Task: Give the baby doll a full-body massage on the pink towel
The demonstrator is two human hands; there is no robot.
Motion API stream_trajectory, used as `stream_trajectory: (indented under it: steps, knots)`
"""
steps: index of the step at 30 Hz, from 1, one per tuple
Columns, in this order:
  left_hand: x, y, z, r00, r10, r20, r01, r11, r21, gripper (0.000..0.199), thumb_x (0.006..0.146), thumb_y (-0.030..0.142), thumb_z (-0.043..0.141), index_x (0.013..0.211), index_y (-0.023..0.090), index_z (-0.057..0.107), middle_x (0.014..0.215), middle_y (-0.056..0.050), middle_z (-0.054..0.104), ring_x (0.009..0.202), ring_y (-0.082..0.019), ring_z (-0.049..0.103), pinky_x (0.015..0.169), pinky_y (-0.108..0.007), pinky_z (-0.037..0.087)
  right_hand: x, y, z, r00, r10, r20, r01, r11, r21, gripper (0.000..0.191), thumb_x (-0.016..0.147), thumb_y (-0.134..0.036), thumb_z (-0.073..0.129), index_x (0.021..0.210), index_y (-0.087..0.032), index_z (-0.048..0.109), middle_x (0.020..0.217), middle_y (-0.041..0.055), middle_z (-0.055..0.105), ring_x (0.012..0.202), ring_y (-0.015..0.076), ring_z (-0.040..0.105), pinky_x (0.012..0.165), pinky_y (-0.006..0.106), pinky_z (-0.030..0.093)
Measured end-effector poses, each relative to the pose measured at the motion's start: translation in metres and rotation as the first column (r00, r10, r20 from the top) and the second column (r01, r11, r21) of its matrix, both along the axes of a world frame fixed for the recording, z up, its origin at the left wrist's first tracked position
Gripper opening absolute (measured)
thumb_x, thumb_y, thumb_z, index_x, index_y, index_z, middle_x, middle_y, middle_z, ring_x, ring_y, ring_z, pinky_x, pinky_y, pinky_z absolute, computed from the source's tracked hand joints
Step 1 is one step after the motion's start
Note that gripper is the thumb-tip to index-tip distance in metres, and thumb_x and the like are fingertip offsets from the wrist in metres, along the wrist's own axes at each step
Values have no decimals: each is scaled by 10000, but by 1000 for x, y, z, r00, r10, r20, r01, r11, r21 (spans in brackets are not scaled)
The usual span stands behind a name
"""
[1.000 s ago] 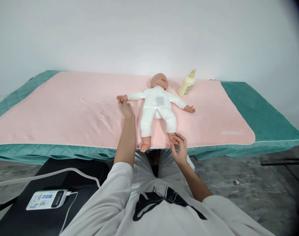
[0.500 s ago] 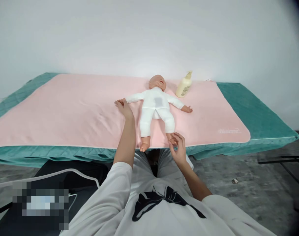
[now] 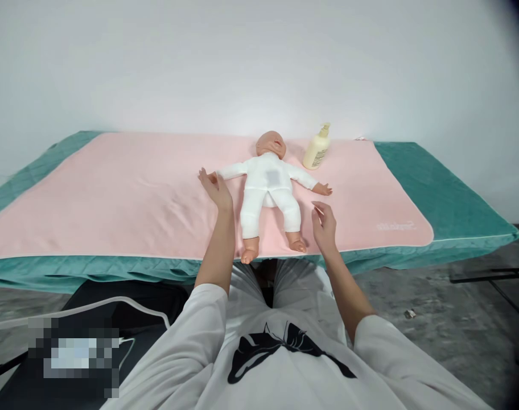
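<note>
A baby doll [image 3: 268, 176] in a white suit lies face up on a pink mat [image 3: 148, 199], arms spread, feet toward me. My left hand [image 3: 215, 188] is at the doll's hand on the left side, covering part of it; its fingers are apart, and whether it touches the doll is unclear. My right hand [image 3: 324, 225] hovers to the right of the doll's legs, fingers apart and slightly bent, holding nothing. A cream pump bottle [image 3: 316, 149] stands on the mat, right of the doll's head.
The pink mat covers much of a table with a green cloth [image 3: 439, 188]. A wall is behind it. At the lower left are a black chair [image 3: 135, 336] and a white cable-like strip. A black metal frame stands at the right.
My right hand has left the doll's foot and moved up and to the right. My left hand has stayed near the doll's hand, with its fingers slightly raised.
</note>
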State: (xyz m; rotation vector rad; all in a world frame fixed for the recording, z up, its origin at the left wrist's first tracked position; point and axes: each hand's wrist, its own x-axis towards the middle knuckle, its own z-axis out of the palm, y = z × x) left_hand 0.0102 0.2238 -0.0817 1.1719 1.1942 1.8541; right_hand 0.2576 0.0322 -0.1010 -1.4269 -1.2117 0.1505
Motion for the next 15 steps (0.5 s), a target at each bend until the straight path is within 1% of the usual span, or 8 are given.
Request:
stream_trajectory:
  steps: [2,4,6,9,11,12,14,15]
  knots:
    - [2,1,-2,997,27,-79,-20,997,79,564,955,472,535,1449,240,392,1570,-106,348,1546,-183,157,1268,-366,122,10,32,-2,1000,25,13,-24,994,-107,261,919,-274,497,1085,-151,656,1119,129,712,1078,222,674,983,440,558]
    - [4,3,-2,988,15,-152,6,991,134,560,948,479,541,1436,232,420,1578,-112,348,1519,-191,240,1256,-361,173,15,64,-3,996,65,67,-51,981,-186,274,899,-200,484,1067,-98,674,1116,153,726,1051,221,682,984,414,547]
    - [6,7,2,974,-45,-221,81,985,153,534,947,476,539,1417,238,451,1543,-107,410,1472,-196,334,1237,-369,230,14,91,-2,980,116,163,-76,970,-232,299,914,-157,442,1067,-59,680,1126,160,731,1058,201,680,1017,375,519]
    - [10,17,14,922,-173,-348,233,963,138,458,931,468,558,1335,251,548,1445,-97,524,1392,-227,442,1192,-414,315,7,120,0,966,141,218,-82,963,-258,312,951,-150,409,1042,-13,675,1100,153,740,1071,170,668,1062,345,470]
    - [16,24,24,838,-283,-466,363,928,88,414,911,473,577,1257,248,618,1364,-99,588,1329,-255,502,1156,-451,366,4,134,0,957,127,260,-46,953,-298,293,960,-144,422,1054,0,660,1116,151,737,1094,152,656,1082,322,442]
    - [20,28,28,777,-339,-530,428,902,52,405,902,477,586,1229,247,643,1342,-101,603,1309,-266,518,1145,-465,381,2,139,0,951,111,287,-13,946,-323,266,954,-137,451,1068,-9,654,1142,153,733,1112,150,652,1090,310,433]
    - [31,35,33,645,-411,-644,523,852,-21,414,885,483,605,1220,249,667,1360,-107,593,1320,-287,513,1151,-488,373,1,148,0,943,61,327,63,932,-356,208,918,-113,536,1069,-34,655,1182,179,723,1130,179,657,1094,324,437]
    - [36,38,34,593,-420,-687,542,839,-46,432,875,486,619,1237,254,668,1397,-109,568,1351,-299,487,1169,-501,346,0,152,2,943,29,331,96,930,-355,183,903,-105,566,1046,-36,659,1174,202,723,1119,200,667,1086,346,448]
